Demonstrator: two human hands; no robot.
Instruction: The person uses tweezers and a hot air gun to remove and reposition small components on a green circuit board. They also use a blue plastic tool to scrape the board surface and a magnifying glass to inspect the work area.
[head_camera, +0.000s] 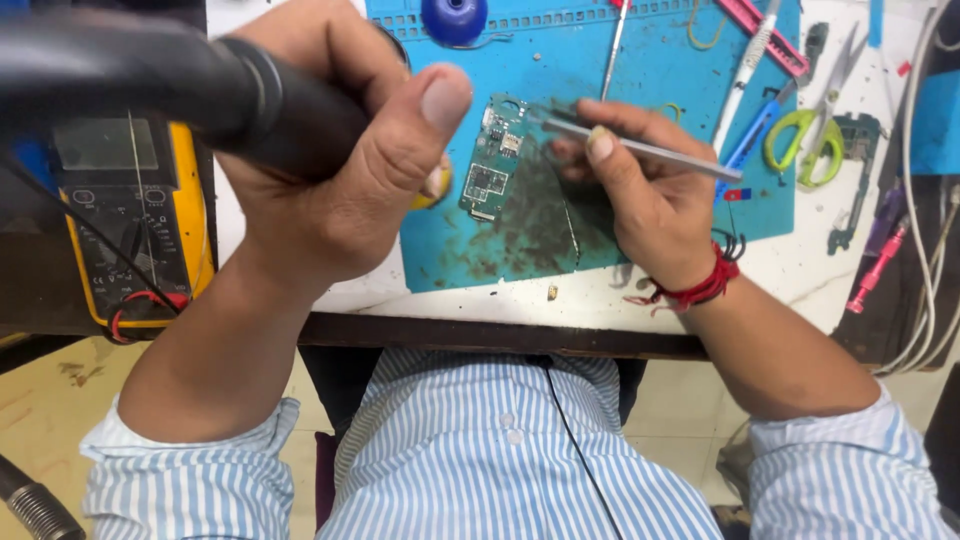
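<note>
Head view shows the left hand wrapped around a black hot-air handpiece while the right hand pinches tweezers onto a thin, light, likely fragile green circuit board lying on the blue mat, best held by its edges.

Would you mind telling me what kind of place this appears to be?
Probably an electronics repair bench: a green circuit board on a stained blue work mat, a yellow multimeter beside it, tweezers in the right hand.
</note>
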